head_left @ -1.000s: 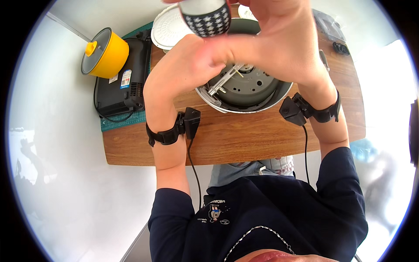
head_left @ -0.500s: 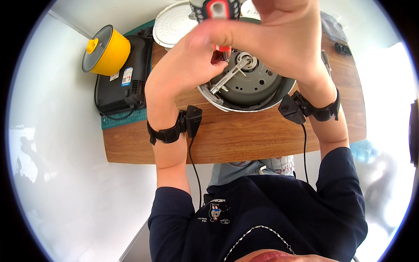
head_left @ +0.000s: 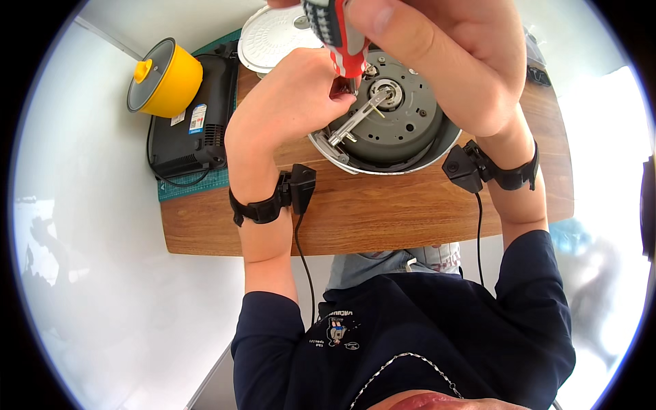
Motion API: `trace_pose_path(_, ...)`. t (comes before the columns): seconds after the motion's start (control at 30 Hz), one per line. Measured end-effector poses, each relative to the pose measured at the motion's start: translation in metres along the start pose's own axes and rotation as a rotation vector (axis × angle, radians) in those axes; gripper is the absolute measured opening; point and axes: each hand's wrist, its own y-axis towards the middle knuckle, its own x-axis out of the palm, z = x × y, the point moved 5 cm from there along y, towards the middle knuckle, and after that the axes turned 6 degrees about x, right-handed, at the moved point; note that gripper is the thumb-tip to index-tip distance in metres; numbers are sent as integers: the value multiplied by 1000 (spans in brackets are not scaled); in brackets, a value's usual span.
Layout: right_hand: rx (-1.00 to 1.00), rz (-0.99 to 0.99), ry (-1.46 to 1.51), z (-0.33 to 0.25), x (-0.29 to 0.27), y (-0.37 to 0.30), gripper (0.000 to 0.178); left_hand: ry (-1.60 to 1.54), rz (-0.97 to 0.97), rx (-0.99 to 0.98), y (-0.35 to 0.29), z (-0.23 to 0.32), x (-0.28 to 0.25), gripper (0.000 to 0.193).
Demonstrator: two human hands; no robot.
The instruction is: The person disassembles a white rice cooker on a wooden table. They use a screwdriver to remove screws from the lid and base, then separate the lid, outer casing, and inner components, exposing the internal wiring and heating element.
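Note:
A screwdriver (head_left: 335, 34) with a red, white and dark star-patterned handle stands tilted over an opened round appliance (head_left: 393, 137), which has a grey metal inside and a white rim. My right hand (head_left: 461, 61) grips the handle from the right, thumb laid along it; the other fingertips are partly cut off by the upper edge. Around the short metal shaft, just below the handle, my left hand (head_left: 287, 96) closes its fingers. The screwdriver's tip is hidden by that hand. A silver metal arm (head_left: 357, 125) runs from the appliance's centre to its near-left rim.
Behind my left hand lies a round white perforated cover (head_left: 273, 37). On the left, a yellow pot (head_left: 176, 85) with a lid sits on a black appliance (head_left: 188, 143) over a green cutting mat (head_left: 195, 190). A small black object (head_left: 538, 75) lies at the table's far right.
My right hand has moved right and turned, its thumb now on the screwdriver's handle instead of stretched across below it. More of the handle shows, tilted leftward. My left hand has barely moved.

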Motion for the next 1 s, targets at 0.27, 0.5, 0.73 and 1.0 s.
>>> trace_pose_path(0.27, -166, -73, -37, 8, -1, 4, 47, 55, 0, -29, -5, 5, -5, 18)
trace_pose_path(0.5, -298, -188, -316, 15, -14, 11, 52, 85, -109, 39, -7, -8, -8, 17)
trace_pose_path(0.73, -110, -58, -98, 11, 1, 2, 49, -50, 68, -67, -9, 7, -5, 20)
trace_pose_path(1.0, -25, -188, -61, 3, -7, 3, 47, 51, -73, -180, -11, -12, 2, 21)
